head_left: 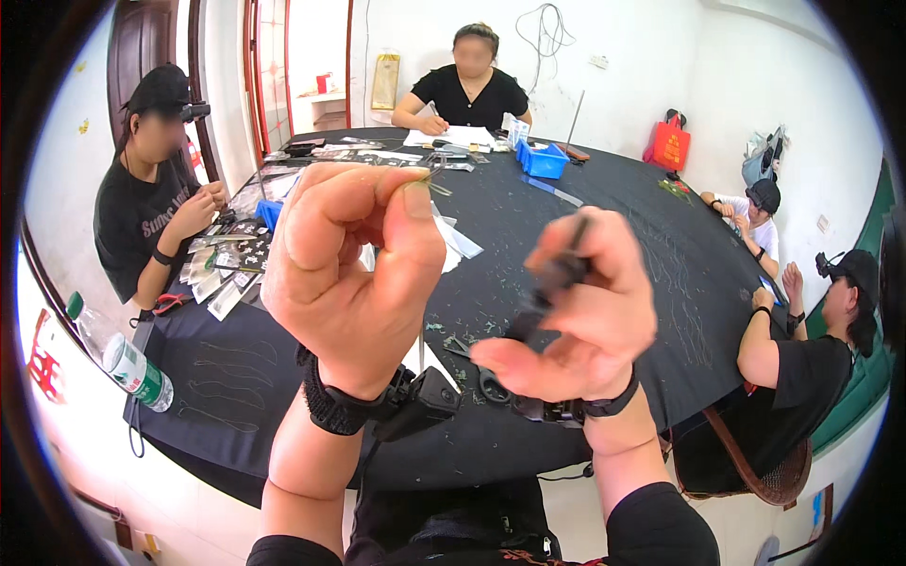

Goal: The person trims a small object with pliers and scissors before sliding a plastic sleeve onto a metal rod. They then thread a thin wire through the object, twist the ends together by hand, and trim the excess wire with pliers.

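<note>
My left hand point(354, 264) is raised over the table, thumb and forefinger pinched on thin greenish strands point(439, 187) whose short ends stick out past the fingertips. To its right, my right hand point(604, 307) is curled around a small black tool point(552, 283). Motion blurs that tool, so its exact kind is unclear. It stays apart from the strands. Below, between my wrists, a pair of dark-handled scissors point(491, 385) lies on the black tablecloth point(528, 453), partly hidden by my right hand.
Greenish scraps dot the cloth; thin looped cords point(231, 363) lie at left. A bottle point(140, 375) and red-handled pliers point(170, 303) are near the left edge. Packets point(222, 274) pile beyond. A blue bin point(543, 162) stands at the far side. Several people sit around the table.
</note>
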Demonstrator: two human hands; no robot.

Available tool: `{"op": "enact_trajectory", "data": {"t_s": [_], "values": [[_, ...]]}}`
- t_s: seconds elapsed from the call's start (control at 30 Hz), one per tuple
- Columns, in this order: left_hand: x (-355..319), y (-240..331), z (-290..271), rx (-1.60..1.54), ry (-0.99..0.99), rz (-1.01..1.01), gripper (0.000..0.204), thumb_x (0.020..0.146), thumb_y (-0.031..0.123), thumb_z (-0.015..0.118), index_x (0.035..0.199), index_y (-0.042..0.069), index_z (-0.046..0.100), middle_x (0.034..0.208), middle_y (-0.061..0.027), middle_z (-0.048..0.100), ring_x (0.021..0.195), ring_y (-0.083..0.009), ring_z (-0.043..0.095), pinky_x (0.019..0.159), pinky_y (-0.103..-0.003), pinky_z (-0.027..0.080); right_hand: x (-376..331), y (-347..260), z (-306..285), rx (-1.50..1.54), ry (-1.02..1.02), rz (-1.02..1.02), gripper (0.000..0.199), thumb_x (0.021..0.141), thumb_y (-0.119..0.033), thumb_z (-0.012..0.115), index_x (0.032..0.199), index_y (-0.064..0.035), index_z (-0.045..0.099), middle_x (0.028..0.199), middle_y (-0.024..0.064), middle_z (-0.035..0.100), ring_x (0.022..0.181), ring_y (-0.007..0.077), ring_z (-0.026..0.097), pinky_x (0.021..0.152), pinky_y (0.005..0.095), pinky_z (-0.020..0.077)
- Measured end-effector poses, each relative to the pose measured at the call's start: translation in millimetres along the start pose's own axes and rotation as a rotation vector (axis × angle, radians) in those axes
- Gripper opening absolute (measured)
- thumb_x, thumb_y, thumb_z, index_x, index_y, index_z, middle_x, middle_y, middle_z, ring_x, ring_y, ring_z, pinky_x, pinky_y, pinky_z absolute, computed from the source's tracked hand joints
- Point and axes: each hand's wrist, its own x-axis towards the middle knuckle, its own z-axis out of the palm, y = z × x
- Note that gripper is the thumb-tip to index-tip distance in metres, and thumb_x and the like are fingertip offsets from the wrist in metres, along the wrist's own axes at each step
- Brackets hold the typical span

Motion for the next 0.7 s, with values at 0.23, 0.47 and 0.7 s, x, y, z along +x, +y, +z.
{"op": "enact_trajectory", "data": {"t_s": [0.23, 0.47, 0.7], "values": [[0.0, -1.8, 0.8, 0.044, -0.043, -0.024, 0.013, 0.071, -0.007, 0.062, 0.080, 0.001, 0.057, 0.075, -0.0038, 0.057, 0.056, -0.0038, 0.049, 0.048, -0.016, 0.040, -10.4, 15.5, 2.1, -0.049, -0.142, 0.046, 0.032, 0.051, -0.017, 0.080, 0.053, -0.0038, 0.051, 0.075, 0.0110, 0.048, 0.062, 0.0212, 0.048, 0.050, 0.0265, 0.0383], [-8.0, -4.6, 11.5, 0.112, -0.134, 0.025, 0.018, 0.067, -0.006, 0.065, 0.078, 0.005, 0.058, 0.069, -0.0025, 0.057, 0.052, -0.0064, 0.049, 0.044, -0.017, 0.039, -15.0, 23.0, -3.3, -0.008, -0.086, 0.068, 0.033, 0.053, -0.012, 0.078, 0.051, -0.0048, 0.046, 0.075, 0.0117, 0.048, 0.060, 0.0207, 0.048, 0.049, 0.0260, 0.0373], [-12.0, -5.2, 15.0, 0.137, -0.183, 0.102, 0.019, 0.066, -0.007, 0.066, 0.078, 0.006, 0.058, 0.069, -0.0027, 0.057, 0.051, -0.0066, 0.048, 0.041, -0.018, 0.037, -16.5, 26.0, -4.9, -0.015, -0.070, 0.107, 0.033, 0.054, -0.005, 0.072, 0.049, -0.0056, 0.039, 0.074, 0.0122, 0.050, 0.058, 0.0206, 0.049, 0.048, 0.0260, 0.0377]]}}
